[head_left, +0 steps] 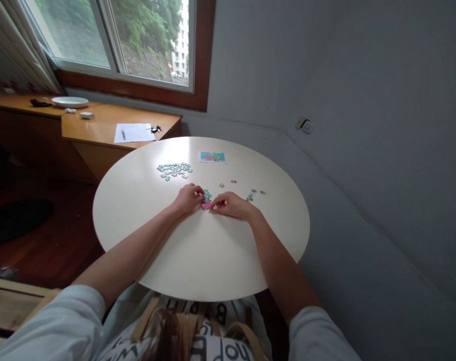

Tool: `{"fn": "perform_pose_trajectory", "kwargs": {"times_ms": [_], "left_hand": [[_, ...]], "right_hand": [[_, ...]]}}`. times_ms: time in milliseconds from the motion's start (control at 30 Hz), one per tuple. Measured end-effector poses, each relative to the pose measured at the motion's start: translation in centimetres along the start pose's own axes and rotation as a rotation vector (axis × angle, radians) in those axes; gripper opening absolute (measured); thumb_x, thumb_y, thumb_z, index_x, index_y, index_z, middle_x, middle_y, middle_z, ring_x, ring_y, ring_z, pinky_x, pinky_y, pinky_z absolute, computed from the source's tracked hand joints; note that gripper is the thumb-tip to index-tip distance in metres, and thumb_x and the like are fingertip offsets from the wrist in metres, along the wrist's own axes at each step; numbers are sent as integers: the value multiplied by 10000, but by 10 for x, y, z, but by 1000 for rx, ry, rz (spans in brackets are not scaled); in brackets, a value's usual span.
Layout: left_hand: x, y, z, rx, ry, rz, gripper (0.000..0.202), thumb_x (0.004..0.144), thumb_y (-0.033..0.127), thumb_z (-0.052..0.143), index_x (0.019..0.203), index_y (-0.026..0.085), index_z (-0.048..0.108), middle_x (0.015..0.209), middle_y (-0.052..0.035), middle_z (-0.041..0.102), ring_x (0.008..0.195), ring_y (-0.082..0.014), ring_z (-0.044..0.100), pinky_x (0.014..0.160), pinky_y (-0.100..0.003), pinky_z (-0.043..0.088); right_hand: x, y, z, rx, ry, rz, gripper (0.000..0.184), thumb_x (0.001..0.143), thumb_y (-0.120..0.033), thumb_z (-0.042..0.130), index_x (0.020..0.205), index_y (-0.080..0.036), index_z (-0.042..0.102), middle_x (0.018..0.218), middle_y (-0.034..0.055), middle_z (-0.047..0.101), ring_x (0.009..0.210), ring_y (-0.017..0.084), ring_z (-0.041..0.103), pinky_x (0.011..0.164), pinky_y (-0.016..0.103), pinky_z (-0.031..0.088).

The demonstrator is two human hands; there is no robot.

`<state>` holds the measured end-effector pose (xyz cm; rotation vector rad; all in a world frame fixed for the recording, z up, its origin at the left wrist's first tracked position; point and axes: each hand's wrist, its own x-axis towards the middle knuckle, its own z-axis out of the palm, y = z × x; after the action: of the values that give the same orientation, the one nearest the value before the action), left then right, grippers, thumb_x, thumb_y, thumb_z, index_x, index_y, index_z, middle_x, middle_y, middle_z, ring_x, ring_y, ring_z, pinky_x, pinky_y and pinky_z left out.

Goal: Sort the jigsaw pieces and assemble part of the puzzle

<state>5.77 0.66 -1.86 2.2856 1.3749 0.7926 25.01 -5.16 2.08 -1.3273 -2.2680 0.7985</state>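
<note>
A partly joined jigsaw puzzle (206,204) in pink and teal lies on the round white table (198,260), between my two hands. My left hand (190,197) touches its left edge with curled fingers. From the right, my right hand (231,204) pinches at the lower right edge of the joined pieces; its fingers hide part of them. At the fingertips, single pieces are too small to tell apart. Loose puzzle pieces (222,185) lie just beyond my right hand, and a small group of joined pieces (250,195) lies to its right.
Many loose puzzle pieces (174,169) are spread at the table's back left. A colourful picture card (212,157) lies at the far side. Behind stands a wooden desk (100,120) with paper (133,133), keys (156,129) and a white plate (70,102). A wall (363,150) rises on the right.
</note>
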Motion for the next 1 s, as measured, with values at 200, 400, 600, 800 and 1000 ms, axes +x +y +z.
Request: {"fn": "perform_pose_trajectory", "kwargs": {"times_ms": [200,400,600,800,1000], "left_hand": [[0,0,0,-5,-2,4,155,733,273,610,837,201,699,818,-33,580,762,-174,567,742,-296,455],[0,0,-1,-7,-6,7,156,733,270,608,839,201,699,824,-35,584,766,-175,568,737,-295,457],[0,-1,0,-8,-5,15,160,736,280,605,838,202,700,828,-34,584,759,-172,569,736,-293,458],[1,-1,1,-1,-6,13,156,737,267,604,837,198,701,825,-37,585,763,-174,565,743,-296,455],[0,-2,0,5,-4,18,159,739,290,603,837,210,700,822,-29,592,753,-169,569,727,-288,458]], "right_hand": [[1,0,0,4,8,-11,194,708,-184,675,884,-187,756,700,-8,605,644,91,470,627,207,362],[1,0,0,13,5,-9,181,715,-187,684,880,-184,757,724,-3,608,655,96,482,640,212,368],[1,-1,0,10,35,-14,160,716,-167,672,852,-186,753,729,2,618,666,99,487,641,212,372],[0,-3,0,23,55,-23,186,705,-136,668,873,-171,741,742,7,614,670,100,491,643,211,381],[0,0,0,19,20,-22,189,713,-179,678,885,-199,753,776,10,629,706,109,518,680,218,398]]}}
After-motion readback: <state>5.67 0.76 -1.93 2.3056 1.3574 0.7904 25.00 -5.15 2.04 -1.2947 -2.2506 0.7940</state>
